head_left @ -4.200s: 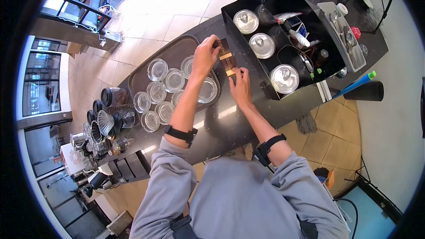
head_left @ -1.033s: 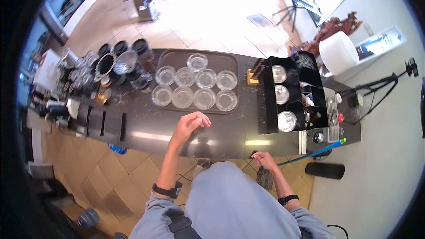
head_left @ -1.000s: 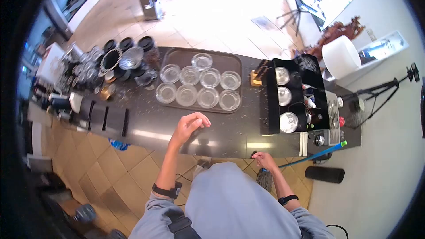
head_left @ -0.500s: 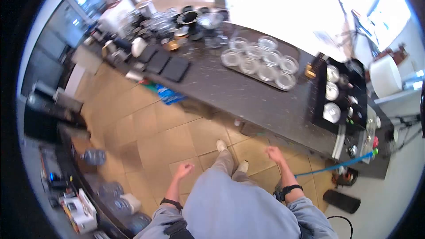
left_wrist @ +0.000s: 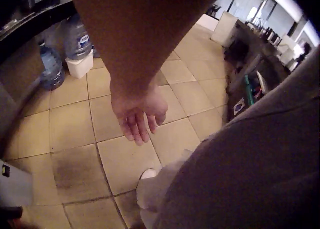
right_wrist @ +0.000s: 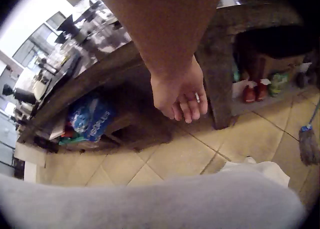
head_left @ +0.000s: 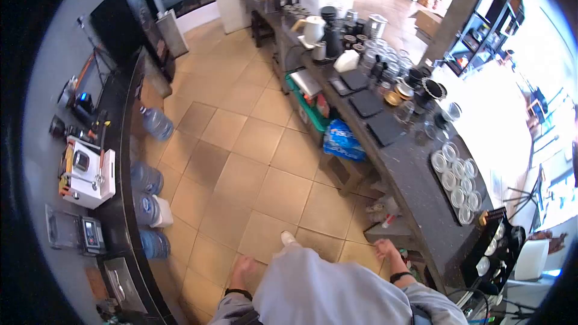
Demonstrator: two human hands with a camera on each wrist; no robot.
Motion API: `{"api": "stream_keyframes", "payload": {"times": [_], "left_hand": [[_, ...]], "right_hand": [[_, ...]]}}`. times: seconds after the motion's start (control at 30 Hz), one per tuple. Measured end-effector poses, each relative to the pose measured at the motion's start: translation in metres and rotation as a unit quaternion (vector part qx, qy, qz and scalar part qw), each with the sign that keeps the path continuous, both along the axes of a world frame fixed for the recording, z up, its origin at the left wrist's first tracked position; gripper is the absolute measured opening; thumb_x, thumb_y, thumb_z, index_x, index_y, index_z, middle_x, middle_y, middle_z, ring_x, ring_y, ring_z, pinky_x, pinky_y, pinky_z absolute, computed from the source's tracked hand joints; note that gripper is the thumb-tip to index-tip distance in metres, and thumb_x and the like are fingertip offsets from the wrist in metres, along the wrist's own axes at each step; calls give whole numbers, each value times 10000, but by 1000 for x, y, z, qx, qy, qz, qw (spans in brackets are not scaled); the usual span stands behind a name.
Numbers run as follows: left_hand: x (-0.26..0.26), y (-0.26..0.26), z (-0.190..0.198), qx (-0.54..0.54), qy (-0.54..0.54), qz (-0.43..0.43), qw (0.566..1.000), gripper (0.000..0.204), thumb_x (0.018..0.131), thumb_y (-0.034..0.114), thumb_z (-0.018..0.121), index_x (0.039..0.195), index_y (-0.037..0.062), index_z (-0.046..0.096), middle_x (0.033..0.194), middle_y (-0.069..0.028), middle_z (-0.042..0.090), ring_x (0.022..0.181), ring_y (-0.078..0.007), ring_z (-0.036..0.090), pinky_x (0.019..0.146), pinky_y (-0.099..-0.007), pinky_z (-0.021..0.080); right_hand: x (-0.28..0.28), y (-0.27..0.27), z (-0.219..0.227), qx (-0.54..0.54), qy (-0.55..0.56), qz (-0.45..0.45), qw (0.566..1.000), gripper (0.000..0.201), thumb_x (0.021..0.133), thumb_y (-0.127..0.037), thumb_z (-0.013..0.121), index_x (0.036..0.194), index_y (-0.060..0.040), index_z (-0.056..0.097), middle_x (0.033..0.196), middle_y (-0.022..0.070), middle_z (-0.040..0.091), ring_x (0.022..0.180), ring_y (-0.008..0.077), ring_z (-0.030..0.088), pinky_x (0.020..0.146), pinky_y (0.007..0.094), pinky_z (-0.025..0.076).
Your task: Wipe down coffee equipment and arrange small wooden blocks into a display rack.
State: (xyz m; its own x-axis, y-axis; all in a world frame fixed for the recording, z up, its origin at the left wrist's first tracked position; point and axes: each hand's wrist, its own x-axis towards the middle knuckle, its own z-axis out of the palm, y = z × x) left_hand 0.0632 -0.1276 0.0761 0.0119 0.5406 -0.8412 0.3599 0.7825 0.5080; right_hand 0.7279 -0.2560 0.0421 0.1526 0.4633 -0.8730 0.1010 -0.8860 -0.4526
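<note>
My left hand (head_left: 242,272) hangs low beside my body over the tiled floor, holding nothing. In the left wrist view the left hand (left_wrist: 138,111) points downward with its fingers loosely bent. Near the counter's lower side is my right hand (head_left: 384,248), also with nothing in it. The right wrist view has the right hand (right_wrist: 182,96) dangling in front of the counter's underside, fingers loosely curled, a ring (right_wrist: 197,97) on one of them. On the counter (head_left: 415,195), to the right of both hands, a brown tray (head_left: 447,191) carries several round glass dishes (head_left: 457,168).
Black mats (head_left: 384,127), glassware and a white kettle (head_left: 312,29) stand along the counter. Beneath it are a blue bag (head_left: 344,141) and a green crate (head_left: 310,111). Large water bottles (head_left: 155,121) line the left counter's foot. A mop (right_wrist: 309,144) stands at right.
The hands earlier handled a small dark and gold stand by the tray. Now they hang down, and my view and body have turned left toward the aisle between counters.
</note>
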Motion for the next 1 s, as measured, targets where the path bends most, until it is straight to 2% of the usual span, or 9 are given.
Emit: {"api": "stream_keyframes", "payload": {"times": [0.1,0.33,0.6,0.7,0.8,0.87,0.9,0.93,1.0], "left_hand": [[-21,38,-25,35,-1,-13,999,203,945,182,565,930,24,692,750,-79,684,636,-171,640,544,-330,503],[-28,168,-15,142,-65,35,987,211,988,167,523,998,60,704,771,-68,685,682,-159,654,604,-315,527],[-56,317,-26,124,-63,39,990,200,974,139,541,1029,53,713,837,-84,714,709,-164,676,631,-324,550],[-101,358,-43,128,-41,-7,991,203,955,94,529,1041,36,703,831,-92,718,706,-182,685,633,-339,562],[-124,407,-25,122,-14,26,992,199,947,78,521,1025,20,694,815,-103,714,693,-201,689,625,-351,569],[-140,446,-2,102,9,85,991,193,947,80,518,991,15,695,804,-110,711,682,-207,689,616,-354,568],[-148,457,5,76,-15,118,990,192,949,80,513,978,14,691,800,-115,710,678,-211,690,610,-357,568],[-153,469,10,48,-40,153,986,192,951,79,507,966,13,687,795,-121,710,673,-216,692,603,-359,568],[-158,500,11,32,-46,180,982,194,955,83,504,967,12,684,799,-124,707,668,-224,693,592,-358,567]], "right_hand": [[-34,118,33,119,-56,157,979,222,972,-242,551,1059,-60,644,803,64,677,627,156,628,554,319,537],[-146,352,127,217,-87,195,953,224,1006,-241,549,1068,-42,632,791,50,668,634,117,609,573,284,522],[-137,466,-2,239,-45,383,891,142,984,-172,546,1022,-69,635,765,67,655,583,140,592,482,270,466],[-150,513,24,-63,64,128,988,180,966,-232,569,1012,-71,638,828,71,661,652,165,612,501,321,473],[-128,585,-64,-10,140,114,984,202,965,-275,566,958,-84,635,888,85,679,722,182,646,522,363,494],[-104,638,-167,36,397,-19,917,225,964,-303,565,922,-93,633,927,95,692,769,194,668,537,390,509],[-108,662,-196,-42,561,-153,812,238,964,-318,564,904,-98,631,947,100,698,792,199,679,544,404,516],[-128,706,-167,135,381,63,912,228,964,-299,568,897,-91,633,866,85,687,698,188,648,514,383,495],[-191,804,-54,196,38,296,934,216,962,-273,583,896,-73,634,748,64,669,563,171,599,475,345,472]]}}
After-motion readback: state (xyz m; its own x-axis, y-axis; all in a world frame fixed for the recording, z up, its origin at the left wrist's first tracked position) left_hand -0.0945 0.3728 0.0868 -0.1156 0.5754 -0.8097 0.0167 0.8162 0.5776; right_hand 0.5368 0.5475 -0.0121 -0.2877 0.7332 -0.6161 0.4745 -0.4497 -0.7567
